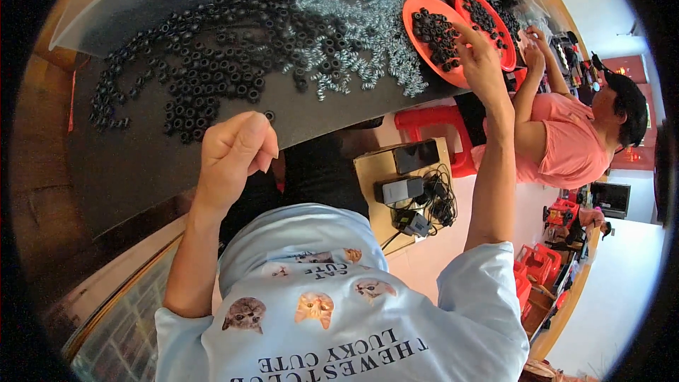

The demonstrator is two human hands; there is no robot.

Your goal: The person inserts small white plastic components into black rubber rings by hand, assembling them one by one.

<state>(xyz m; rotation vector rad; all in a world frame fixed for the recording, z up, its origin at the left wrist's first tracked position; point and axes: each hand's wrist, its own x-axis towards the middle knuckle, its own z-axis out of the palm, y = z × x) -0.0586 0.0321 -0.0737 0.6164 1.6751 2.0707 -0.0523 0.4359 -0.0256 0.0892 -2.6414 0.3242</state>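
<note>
Above the table's near edge, my left hand (pixel 237 155) is closed, thumb pressed against curled fingers; whatever they may hold is hidden. A single small black ring-shaped part (pixel 269 116) shows right beside its fingertips. Farther left and beyond lie many loose black ring-shaped parts (pixel 212 74), next to a heap of small silvery metal coil springs (pixel 353 14). Out to the right, my right hand (pixel 484 64) reaches over an orange-red plastic tray (pixel 416 8) with black parts (pixel 437 37) in it. Its fingers are apart, and I see nothing held between them.
A second red tray (pixel 511 62) with black parts adjoins the first. Another person (pixel 566 127) in a pink shirt works at the right. Clear plastic bins (pixel 148 10) stand at the back. A cardboard box (pixel 368 170) below carries a phone, chargers and cables, beside a red stool (pixel 431 117).
</note>
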